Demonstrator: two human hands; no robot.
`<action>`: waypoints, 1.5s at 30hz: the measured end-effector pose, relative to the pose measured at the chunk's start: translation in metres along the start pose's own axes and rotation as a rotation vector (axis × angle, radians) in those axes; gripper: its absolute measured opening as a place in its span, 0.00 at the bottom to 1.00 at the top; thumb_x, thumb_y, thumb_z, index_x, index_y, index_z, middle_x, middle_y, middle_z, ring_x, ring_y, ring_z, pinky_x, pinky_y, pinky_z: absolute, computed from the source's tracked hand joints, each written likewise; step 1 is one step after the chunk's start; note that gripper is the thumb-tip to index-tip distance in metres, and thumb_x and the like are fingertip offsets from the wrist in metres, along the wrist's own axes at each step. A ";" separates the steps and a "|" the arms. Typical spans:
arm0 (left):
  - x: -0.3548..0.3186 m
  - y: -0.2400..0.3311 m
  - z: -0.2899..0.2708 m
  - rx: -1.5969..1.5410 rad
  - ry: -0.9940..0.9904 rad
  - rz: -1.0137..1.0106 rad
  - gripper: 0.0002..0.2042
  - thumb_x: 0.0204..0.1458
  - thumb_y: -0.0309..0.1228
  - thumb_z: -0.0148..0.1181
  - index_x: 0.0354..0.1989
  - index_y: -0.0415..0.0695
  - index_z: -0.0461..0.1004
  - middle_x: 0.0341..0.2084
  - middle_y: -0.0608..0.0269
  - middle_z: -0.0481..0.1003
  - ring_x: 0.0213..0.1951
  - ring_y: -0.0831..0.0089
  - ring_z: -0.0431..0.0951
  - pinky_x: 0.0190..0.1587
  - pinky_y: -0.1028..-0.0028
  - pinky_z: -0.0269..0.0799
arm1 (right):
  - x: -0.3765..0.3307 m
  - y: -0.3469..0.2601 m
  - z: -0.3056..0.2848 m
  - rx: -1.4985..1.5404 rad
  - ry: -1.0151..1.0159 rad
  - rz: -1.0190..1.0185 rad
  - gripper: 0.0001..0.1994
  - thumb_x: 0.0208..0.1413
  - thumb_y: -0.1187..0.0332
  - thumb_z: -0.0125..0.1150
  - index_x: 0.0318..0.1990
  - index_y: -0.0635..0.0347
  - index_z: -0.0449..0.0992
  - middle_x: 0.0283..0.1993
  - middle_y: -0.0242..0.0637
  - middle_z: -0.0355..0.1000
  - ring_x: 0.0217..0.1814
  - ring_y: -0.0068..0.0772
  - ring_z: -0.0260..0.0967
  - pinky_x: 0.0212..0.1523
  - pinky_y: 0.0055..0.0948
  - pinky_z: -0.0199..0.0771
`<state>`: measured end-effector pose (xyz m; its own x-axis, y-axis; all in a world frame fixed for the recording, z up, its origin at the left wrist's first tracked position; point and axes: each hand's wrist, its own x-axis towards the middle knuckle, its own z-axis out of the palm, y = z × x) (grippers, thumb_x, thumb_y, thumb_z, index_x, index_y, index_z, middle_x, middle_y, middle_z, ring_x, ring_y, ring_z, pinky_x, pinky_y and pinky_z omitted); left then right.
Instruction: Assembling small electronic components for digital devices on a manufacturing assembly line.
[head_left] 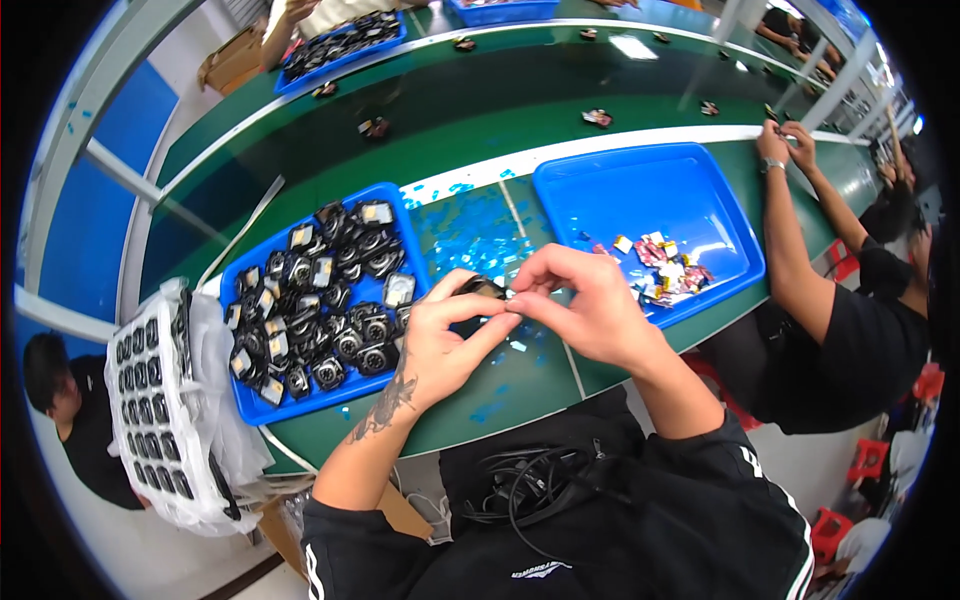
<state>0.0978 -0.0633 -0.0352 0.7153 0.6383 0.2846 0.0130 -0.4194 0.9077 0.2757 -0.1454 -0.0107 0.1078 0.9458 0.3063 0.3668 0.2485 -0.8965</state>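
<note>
Head view: the left hand [440, 335], nearly closed, grips a small dark part [484, 287] between two blue trays, while the right hand [585, 300] pinches a tiny pale bit [510, 294] at its end. Best, I judge, to hold the part firm — and work with light, level fingertip pressure — avoiding any twist.

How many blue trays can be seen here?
4: the full tray by the left hand, the sparser tray beyond the right hand, and, across the conveyor, the upper-left tray and top-centre tray. Others may be hidden.
</note>
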 end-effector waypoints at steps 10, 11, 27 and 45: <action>0.001 0.001 0.004 0.047 0.113 -0.063 0.08 0.47 0.25 0.67 0.36 0.38 0.81 0.36 0.55 0.75 0.40 0.66 0.76 0.44 0.72 0.71 | 0.007 0.013 0.006 0.108 0.059 0.125 0.06 0.51 0.75 0.67 0.31 0.64 0.74 0.27 0.30 0.71 0.28 0.16 0.68 0.29 0.19 0.70; 0.001 -0.002 0.006 0.029 0.135 -0.023 0.07 0.47 0.23 0.66 0.35 0.38 0.81 0.35 0.58 0.77 0.39 0.71 0.75 0.43 0.73 0.69 | 0.006 0.014 0.008 0.053 0.109 0.063 0.06 0.50 0.76 0.67 0.30 0.65 0.74 0.28 0.32 0.71 0.27 0.18 0.68 0.28 0.20 0.70; 0.002 -0.012 -0.002 -0.086 0.106 -0.156 0.08 0.47 0.29 0.68 0.35 0.39 0.81 0.33 0.53 0.77 0.40 0.67 0.75 0.46 0.69 0.70 | 0.010 0.017 0.015 0.121 0.035 0.145 0.05 0.55 0.77 0.62 0.36 0.64 0.70 0.34 0.30 0.70 0.36 0.17 0.68 0.35 0.19 0.72; 0.006 -0.015 -0.006 -0.184 0.101 -0.211 0.07 0.53 0.26 0.63 0.36 0.36 0.81 0.32 0.64 0.76 0.31 0.80 0.69 0.38 0.77 0.66 | 0.005 0.002 0.007 -0.351 -0.020 0.052 0.12 0.54 0.81 0.57 0.47 0.64 0.74 0.38 0.42 0.70 0.35 0.36 0.72 0.36 0.27 0.72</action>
<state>0.0972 -0.0495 -0.0450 0.6370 0.7638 0.1041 0.0211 -0.1523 0.9881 0.2701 -0.1390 -0.0132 0.1180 0.9601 0.2534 0.6566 0.1160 -0.7453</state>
